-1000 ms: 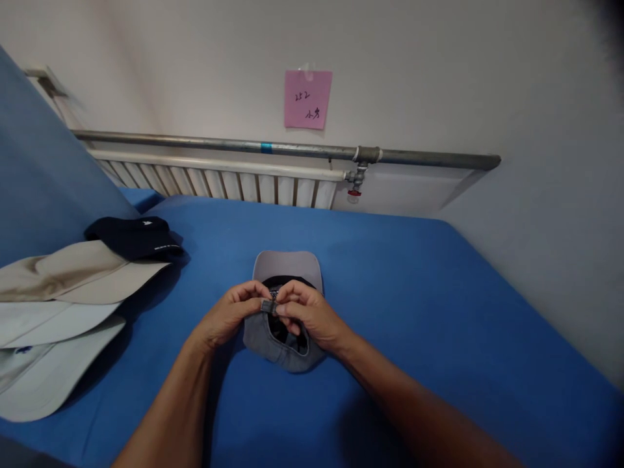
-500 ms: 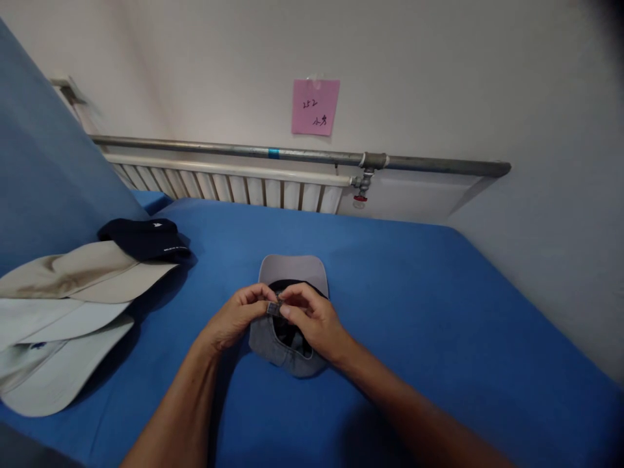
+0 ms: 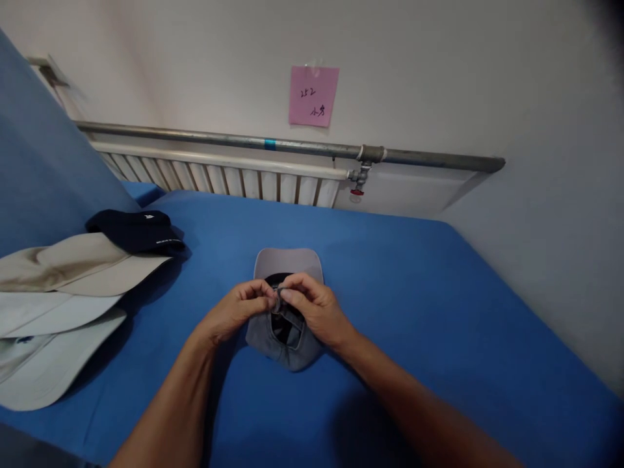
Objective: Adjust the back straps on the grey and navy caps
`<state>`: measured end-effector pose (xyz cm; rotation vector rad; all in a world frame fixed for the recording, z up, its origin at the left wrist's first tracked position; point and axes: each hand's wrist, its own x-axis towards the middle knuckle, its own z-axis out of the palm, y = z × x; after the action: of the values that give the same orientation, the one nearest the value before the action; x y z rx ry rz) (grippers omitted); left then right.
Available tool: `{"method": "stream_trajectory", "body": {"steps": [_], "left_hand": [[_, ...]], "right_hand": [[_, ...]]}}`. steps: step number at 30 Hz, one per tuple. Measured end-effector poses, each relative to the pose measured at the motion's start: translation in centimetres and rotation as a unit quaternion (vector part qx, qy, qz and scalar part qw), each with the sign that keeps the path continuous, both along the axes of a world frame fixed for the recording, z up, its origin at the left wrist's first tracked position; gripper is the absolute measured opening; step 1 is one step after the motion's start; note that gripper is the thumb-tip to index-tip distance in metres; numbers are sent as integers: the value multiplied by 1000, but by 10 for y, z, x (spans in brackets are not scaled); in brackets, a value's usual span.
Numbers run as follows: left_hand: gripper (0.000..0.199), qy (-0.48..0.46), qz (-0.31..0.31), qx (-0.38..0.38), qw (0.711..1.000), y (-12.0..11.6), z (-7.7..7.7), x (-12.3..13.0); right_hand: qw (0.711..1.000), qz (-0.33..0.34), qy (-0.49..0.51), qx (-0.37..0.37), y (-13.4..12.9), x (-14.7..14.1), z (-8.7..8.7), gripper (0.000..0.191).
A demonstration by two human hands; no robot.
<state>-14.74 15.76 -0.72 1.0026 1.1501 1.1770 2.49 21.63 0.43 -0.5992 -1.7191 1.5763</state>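
Observation:
A grey baseball cap [image 3: 281, 354] lies on the blue-covered surface in the middle of the view, its lighter brim pointing away from me and its back opening facing me. At that opening, the cap's back strap [image 3: 279, 300] is pinched between both hands. My left hand [image 3: 238, 309] grips it from the left with thumb and forefinger. From the right, my right hand [image 3: 316, 309] pinches the strap close beside the left fingertips. Fingers partly hide the strap's ends and fastening.
Several caps overlap at the left: a navy cap [image 3: 139, 229], a beige cap [image 3: 92, 263] and pale ones [image 3: 63, 370] nearer me. A blue curtain [image 3: 49, 149] hangs behind them. Along the wall run a metal pipe [image 3: 195, 136] and a white radiator [image 3: 248, 182], below a pink note [image 3: 313, 96].
The strap has turned between my fingers: its flat piece faced me before, and a bent loop shows now. Both hands stay at the cap. The view has shifted slightly.

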Motion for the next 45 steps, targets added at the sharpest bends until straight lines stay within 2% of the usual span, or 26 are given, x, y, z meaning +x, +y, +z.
{"method": "stream_trajectory", "body": {"steps": [5, 9, 14, 18, 23, 30, 35, 45], "left_hand": [[19, 29, -60, -31, 997, -4, 3, -6], [19, 56, -99, -58, 992, -5, 5, -6], [12, 30, -60, -30, 997, -3, 6, -3], [9, 26, -43, -41, 998, -3, 8, -1], [13, 14, -46, -43, 998, -3, 6, -2], [17, -6, -43, -46, 998, -5, 7, -2], [20, 0, -51, -45, 998, -6, 9, -2], [12, 32, -81, -27, 996, -6, 9, -2]], "right_hand": [[985, 34, 64, -157, 8, 1, -7, 17], [978, 53, 59, -193, 10, 2, -10, 17], [982, 40, 25, -181, 10, 3, -11, 12], [988, 29, 8, -154, 8, 4, -10, 12], [991, 37, 8, -129, 5, 5, -4, 10], [995, 32, -42, -79, -3, 6, 2, 1], [990, 36, -81, -110, -3, 7, 5, 6], [990, 37, -102, -88, -4, 4, 8, 6]]}}
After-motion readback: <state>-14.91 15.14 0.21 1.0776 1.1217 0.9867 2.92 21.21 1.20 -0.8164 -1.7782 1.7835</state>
